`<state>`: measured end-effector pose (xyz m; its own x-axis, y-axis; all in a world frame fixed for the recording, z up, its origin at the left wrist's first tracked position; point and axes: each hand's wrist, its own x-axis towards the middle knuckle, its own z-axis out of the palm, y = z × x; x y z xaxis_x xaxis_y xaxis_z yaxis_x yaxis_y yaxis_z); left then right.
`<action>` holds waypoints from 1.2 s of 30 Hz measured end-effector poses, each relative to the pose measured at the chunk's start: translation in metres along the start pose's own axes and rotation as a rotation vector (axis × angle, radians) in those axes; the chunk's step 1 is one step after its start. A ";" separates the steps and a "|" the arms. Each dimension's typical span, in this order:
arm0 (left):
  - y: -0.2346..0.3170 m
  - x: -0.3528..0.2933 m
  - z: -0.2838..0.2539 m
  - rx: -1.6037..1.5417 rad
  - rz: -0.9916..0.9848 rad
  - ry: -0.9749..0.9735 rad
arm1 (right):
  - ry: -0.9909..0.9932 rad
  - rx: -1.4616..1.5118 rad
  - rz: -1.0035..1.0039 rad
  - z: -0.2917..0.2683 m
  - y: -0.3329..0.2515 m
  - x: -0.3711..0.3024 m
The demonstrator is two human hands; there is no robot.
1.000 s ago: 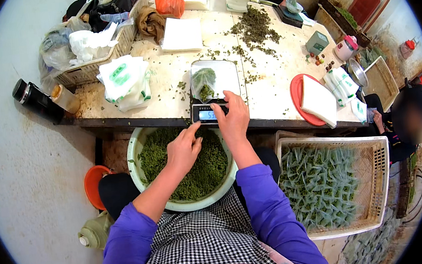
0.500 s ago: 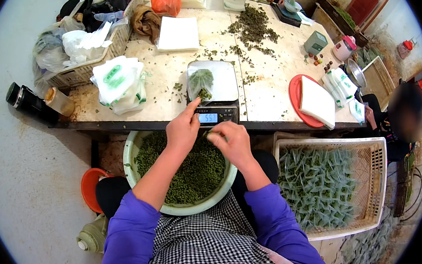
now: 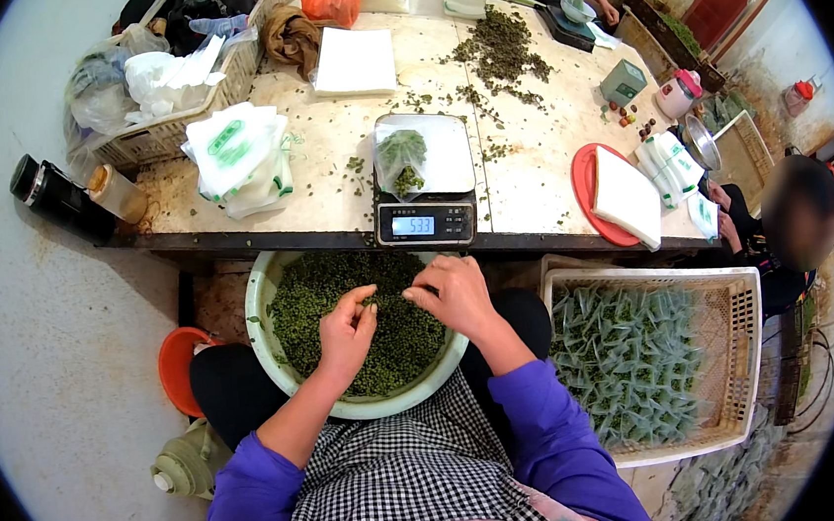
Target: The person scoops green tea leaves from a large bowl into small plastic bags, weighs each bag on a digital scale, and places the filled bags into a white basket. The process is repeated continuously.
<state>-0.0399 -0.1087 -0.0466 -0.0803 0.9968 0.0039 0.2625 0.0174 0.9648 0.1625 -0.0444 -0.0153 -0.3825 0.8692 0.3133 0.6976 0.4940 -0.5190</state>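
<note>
Above a pale green basin (image 3: 255, 311) full of small green berries (image 3: 338, 267), my left hand (image 3: 347, 336) has its thumb and fingers drawn together in a pinch. My right hand (image 3: 457, 297) is a little to the right, over the basin's far right part, with its fingertips also pinched. Anything between either set of fingertips is too small to make out. Beyond my hands, a digital scale (image 3: 449, 157) stands at the table's near edge, its display lit. On its white pan lies a clear plastic bag (image 3: 399, 156) with some green berries in it; neither hand touches it.
Right of my knees, a pale plastic crate (image 3: 728, 352) holds several filled bags (image 3: 625, 371). The table (image 3: 530, 186) carries stacked bags (image 3: 238, 162), a dark heap (image 3: 502, 47) and a red plate (image 3: 582, 186). Other people sit at the back and right. A red bucket (image 3: 181, 370) stands left.
My left hand has drawn back from the bag on the scale to above the basin. My right hand has shifted slightly. The number on the display has dropped.
</note>
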 end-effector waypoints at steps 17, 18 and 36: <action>-0.011 -0.003 -0.002 -0.068 -0.001 -0.060 | 0.489 -0.614 -0.080 -0.002 -0.004 0.086; -0.008 0.002 -0.001 -0.063 0.023 -0.058 | 0.461 -0.599 -0.027 -0.001 0.000 0.086; 0.042 0.131 0.051 0.867 0.445 -0.147 | 0.458 -0.324 0.005 0.004 0.044 0.082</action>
<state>0.0100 0.0266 -0.0189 0.3013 0.9252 0.2308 0.8587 -0.3685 0.3562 0.1596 0.0487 -0.0159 -0.1272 0.7383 0.6624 0.8768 0.3959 -0.2730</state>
